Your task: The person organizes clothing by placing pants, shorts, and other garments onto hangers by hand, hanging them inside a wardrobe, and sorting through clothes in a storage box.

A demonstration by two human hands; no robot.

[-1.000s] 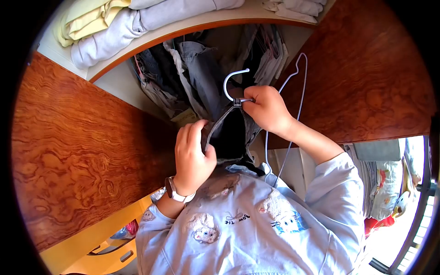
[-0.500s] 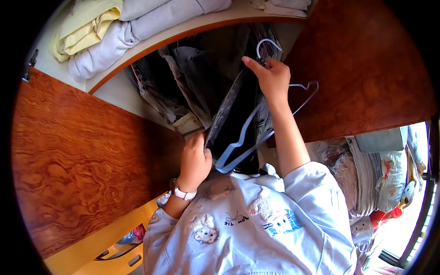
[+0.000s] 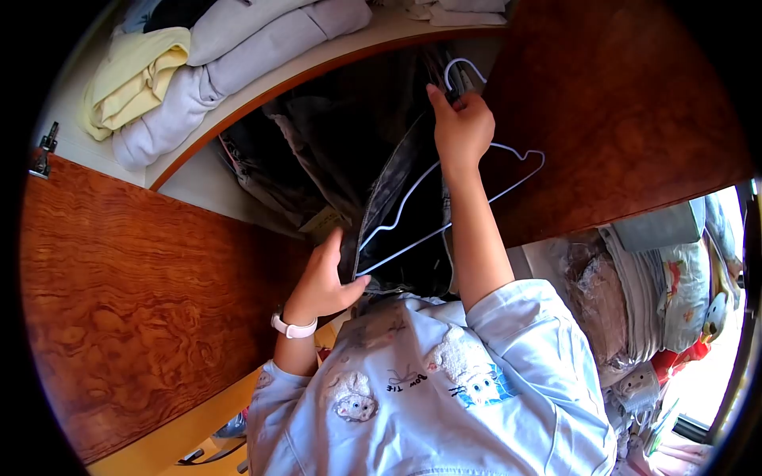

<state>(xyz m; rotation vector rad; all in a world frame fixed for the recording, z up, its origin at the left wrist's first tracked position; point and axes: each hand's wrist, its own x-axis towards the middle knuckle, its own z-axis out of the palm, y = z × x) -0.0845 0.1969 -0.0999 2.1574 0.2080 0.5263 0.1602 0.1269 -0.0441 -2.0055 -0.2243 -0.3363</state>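
Note:
A dark, faded-looking garment (image 3: 389, 178) hangs open between my hands in front of the closet. My right hand (image 3: 467, 135) is closed, thumb up, around the neck of a pale blue wire hanger and the garment's upper edge. The hanger's hook (image 3: 460, 65) sticks out above my fingers, and its lower bar (image 3: 484, 202) slants down to the left across the garment's dark opening. On the garment's left edge rests my left hand (image 3: 321, 278), fingers along the edge and thumb stretched out beside the hanger's left end.
Dark clothes (image 3: 290, 151) hang inside the closet. Folded light clothes (image 3: 262, 59) and a yellow piece (image 3: 135, 79) lie on the shelf above. Wooden doors stand open left (image 3: 175, 317) and right (image 3: 619, 119). Stacked fabrics (image 3: 635, 293) sit at the right.
The hanger's left end has risen and moved left to the garment's edge, beside my left hand. My left hand has shifted slightly left and down, its thumb now stretched away from the fingers.

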